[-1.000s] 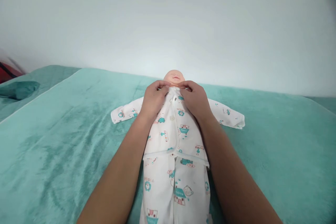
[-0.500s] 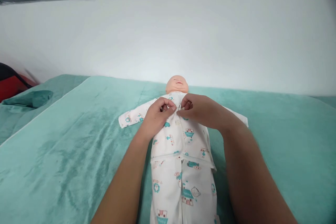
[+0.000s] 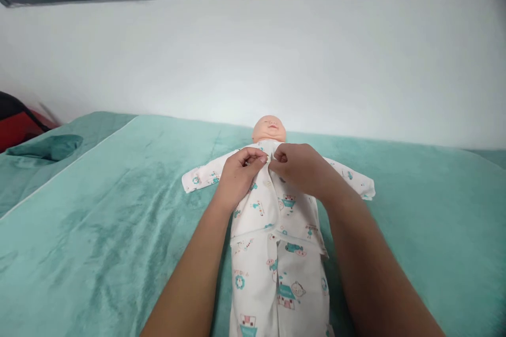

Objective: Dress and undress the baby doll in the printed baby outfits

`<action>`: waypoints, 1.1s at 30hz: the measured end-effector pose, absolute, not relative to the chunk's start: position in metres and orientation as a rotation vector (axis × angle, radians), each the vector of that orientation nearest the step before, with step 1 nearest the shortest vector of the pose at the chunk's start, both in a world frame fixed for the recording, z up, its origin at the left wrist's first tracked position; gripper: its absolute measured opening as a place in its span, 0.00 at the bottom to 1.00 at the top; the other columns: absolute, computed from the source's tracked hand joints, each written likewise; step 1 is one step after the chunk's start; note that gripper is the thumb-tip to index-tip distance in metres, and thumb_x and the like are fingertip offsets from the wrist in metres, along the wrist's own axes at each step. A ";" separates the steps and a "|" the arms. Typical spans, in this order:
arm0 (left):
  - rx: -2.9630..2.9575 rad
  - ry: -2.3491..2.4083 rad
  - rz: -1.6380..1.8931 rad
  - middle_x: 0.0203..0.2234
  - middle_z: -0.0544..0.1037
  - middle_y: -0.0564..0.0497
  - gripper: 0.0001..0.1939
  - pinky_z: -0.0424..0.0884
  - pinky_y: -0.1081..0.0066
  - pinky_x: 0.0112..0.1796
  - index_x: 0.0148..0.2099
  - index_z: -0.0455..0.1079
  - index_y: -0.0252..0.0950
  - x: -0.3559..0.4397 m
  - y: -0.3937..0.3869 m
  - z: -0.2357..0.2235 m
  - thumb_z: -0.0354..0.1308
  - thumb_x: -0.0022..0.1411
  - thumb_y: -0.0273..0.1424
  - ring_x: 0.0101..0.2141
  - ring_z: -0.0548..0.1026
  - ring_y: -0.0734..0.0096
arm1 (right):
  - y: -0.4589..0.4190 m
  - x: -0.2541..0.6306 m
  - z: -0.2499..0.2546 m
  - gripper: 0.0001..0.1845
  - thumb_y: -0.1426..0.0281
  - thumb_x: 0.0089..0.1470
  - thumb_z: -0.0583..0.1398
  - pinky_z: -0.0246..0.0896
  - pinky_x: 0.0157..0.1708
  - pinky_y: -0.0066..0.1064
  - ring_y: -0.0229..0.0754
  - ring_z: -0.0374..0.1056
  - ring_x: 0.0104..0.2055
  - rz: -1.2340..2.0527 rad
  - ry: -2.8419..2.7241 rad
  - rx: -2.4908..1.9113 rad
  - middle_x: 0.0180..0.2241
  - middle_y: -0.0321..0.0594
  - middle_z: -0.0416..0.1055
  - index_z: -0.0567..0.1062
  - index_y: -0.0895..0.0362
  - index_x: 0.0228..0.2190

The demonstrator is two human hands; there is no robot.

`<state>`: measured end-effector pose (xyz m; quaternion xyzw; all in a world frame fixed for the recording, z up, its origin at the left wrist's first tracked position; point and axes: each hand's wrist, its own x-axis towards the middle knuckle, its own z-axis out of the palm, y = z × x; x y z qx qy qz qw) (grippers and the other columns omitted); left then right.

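A baby doll lies on its back, its head away from me, dressed in a white printed top and matching trousers. At the upper chest, my left hand pinches the front edge of the top between thumb and forefinger. My right hand is closed on the facing edge, just right of the left fingertips. A small pale fastener shows between the two hands. Lower down, the front edges of the top overlap. Both sleeves stretch out sideways, and the right one is partly behind my right forearm.
A green plush cover spreads under the doll. Behind it rises a white wall with a dark band on top. At the far left are a red and black object and a bunched fold of green cloth.
My right hand has shifted slightly left and lower, and its forearm has swung inward, showing more of the right sleeve. The left hand keeps its pinch. The whole view has shifted slightly.
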<state>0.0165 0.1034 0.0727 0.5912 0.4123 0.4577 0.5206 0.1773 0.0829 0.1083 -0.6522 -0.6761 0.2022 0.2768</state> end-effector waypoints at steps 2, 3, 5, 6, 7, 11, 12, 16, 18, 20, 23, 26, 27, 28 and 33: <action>1.480 1.016 1.097 0.25 0.71 0.55 0.08 0.60 0.72 0.29 0.36 0.74 0.38 0.018 0.101 0.074 0.61 0.58 0.37 0.26 0.65 0.73 | 0.088 0.189 0.108 0.11 0.68 0.50 0.58 0.49 0.20 0.31 0.36 0.58 0.21 0.834 -1.724 -1.633 0.20 0.35 0.67 0.66 0.53 0.19; 1.520 1.031 1.101 0.25 0.72 0.55 0.08 0.61 0.72 0.31 0.35 0.74 0.38 0.018 0.101 0.075 0.60 0.59 0.37 0.28 0.66 0.72 | 0.091 0.194 0.107 0.10 0.67 0.50 0.58 0.51 0.21 0.30 0.37 0.61 0.22 0.975 -1.662 -1.561 0.21 0.35 0.69 0.68 0.54 0.20; 1.594 1.048 1.108 0.27 0.73 0.54 0.07 0.62 0.71 0.34 0.35 0.74 0.38 0.019 0.100 0.075 0.59 0.60 0.36 0.30 0.68 0.71 | 0.095 0.200 0.104 0.11 0.64 0.51 0.60 0.54 0.22 0.29 0.37 0.64 0.23 1.175 -1.540 -1.426 0.22 0.36 0.71 0.70 0.55 0.21; 1.617 1.051 1.110 0.28 0.74 0.54 0.07 0.63 0.71 0.35 0.35 0.74 0.38 0.020 0.100 0.075 0.59 0.60 0.35 0.31 0.69 0.71 | 0.097 0.201 0.102 0.11 0.63 0.50 0.61 0.55 0.22 0.28 0.36 0.64 0.23 1.231 -1.496 -1.371 0.21 0.36 0.71 0.71 0.55 0.21; 1.630 1.054 1.112 0.29 0.75 0.54 0.07 0.63 0.71 0.35 0.35 0.73 0.38 0.020 0.100 0.074 0.59 0.60 0.35 0.32 0.69 0.70 | 0.099 0.201 0.100 0.12 0.63 0.50 0.62 0.54 0.22 0.28 0.35 0.63 0.23 1.265 -1.467 -1.328 0.21 0.35 0.70 0.71 0.56 0.21; 1.623 1.048 1.121 0.28 0.74 0.54 0.08 0.64 0.71 0.36 0.36 0.74 0.38 0.021 0.102 0.072 0.59 0.60 0.37 0.32 0.69 0.71 | 0.101 0.200 0.093 0.11 0.63 0.49 0.64 0.54 0.22 0.26 0.33 0.63 0.22 1.314 -1.436 -1.245 0.19 0.34 0.69 0.73 0.57 0.22; 1.598 1.036 1.126 0.28 0.74 0.54 0.08 0.64 0.71 0.36 0.36 0.74 0.38 0.021 0.103 0.071 0.60 0.60 0.37 0.32 0.69 0.71 | 0.101 0.200 0.092 0.11 0.64 0.50 0.64 0.54 0.21 0.25 0.33 0.63 0.22 1.319 -1.443 -1.239 0.19 0.33 0.69 0.73 0.56 0.23; 1.484 0.979 1.145 0.29 0.75 0.53 0.08 0.65 0.71 0.35 0.36 0.74 0.37 0.021 0.104 0.071 0.61 0.59 0.37 0.31 0.71 0.71 | 0.102 0.202 0.089 0.11 0.64 0.51 0.64 0.52 0.20 0.24 0.32 0.62 0.20 1.336 -1.485 -1.215 0.18 0.33 0.68 0.73 0.56 0.23; 1.477 0.985 1.150 0.29 0.76 0.53 0.08 0.66 0.71 0.34 0.36 0.74 0.37 0.021 0.103 0.071 0.61 0.58 0.37 0.31 0.71 0.71 | 0.103 0.203 0.088 0.10 0.64 0.51 0.64 0.52 0.19 0.25 0.32 0.61 0.20 1.341 -1.489 -1.200 0.18 0.33 0.68 0.74 0.56 0.23; 1.477 0.997 1.154 0.29 0.76 0.53 0.08 0.66 0.71 0.34 0.36 0.75 0.37 0.022 0.102 0.071 0.61 0.58 0.37 0.31 0.71 0.71 | 0.103 0.203 0.087 0.11 0.63 0.51 0.64 0.52 0.19 0.25 0.33 0.62 0.20 1.352 -1.479 -1.176 0.18 0.34 0.68 0.74 0.56 0.23; 1.460 1.000 1.159 0.29 0.76 0.53 0.08 0.66 0.71 0.34 0.36 0.75 0.37 0.023 0.101 0.072 0.62 0.58 0.37 0.31 0.71 0.71 | 0.103 0.204 0.085 0.12 0.62 0.52 0.63 0.52 0.18 0.25 0.33 0.61 0.19 1.373 -1.462 -1.146 0.18 0.34 0.68 0.74 0.57 0.23; 1.453 1.008 1.158 0.27 0.75 0.53 0.08 0.65 0.72 0.33 0.35 0.74 0.36 0.023 0.103 0.071 0.62 0.58 0.36 0.30 0.71 0.72 | 0.104 0.203 0.086 0.13 0.62 0.54 0.62 0.49 0.17 0.25 0.32 0.59 0.18 1.363 -1.488 -1.176 0.16 0.33 0.66 0.72 0.56 0.22; 1.451 1.009 1.159 0.27 0.75 0.53 0.08 0.65 0.72 0.33 0.35 0.74 0.36 0.023 0.103 0.070 0.62 0.57 0.36 0.29 0.70 0.73 | 0.104 0.203 0.086 0.12 0.63 0.54 0.62 0.49 0.16 0.24 0.32 0.59 0.18 1.353 -1.505 -1.193 0.17 0.32 0.66 0.72 0.56 0.23; 1.448 1.010 1.160 0.27 0.75 0.54 0.08 0.64 0.73 0.32 0.35 0.74 0.36 0.023 0.103 0.070 0.63 0.57 0.36 0.28 0.69 0.74 | 0.104 0.203 0.087 0.11 0.63 0.54 0.62 0.49 0.16 0.24 0.32 0.59 0.18 1.341 -1.520 -1.210 0.18 0.32 0.66 0.73 0.56 0.24; 1.412 1.009 1.160 0.24 0.71 0.57 0.07 0.61 0.75 0.27 0.34 0.71 0.36 0.024 0.104 0.070 0.63 0.56 0.34 0.23 0.64 0.79 | 0.103 0.202 0.088 0.06 0.66 0.53 0.63 0.51 0.17 0.24 0.32 0.60 0.19 1.291 -1.570 -1.288 0.20 0.32 0.67 0.77 0.56 0.34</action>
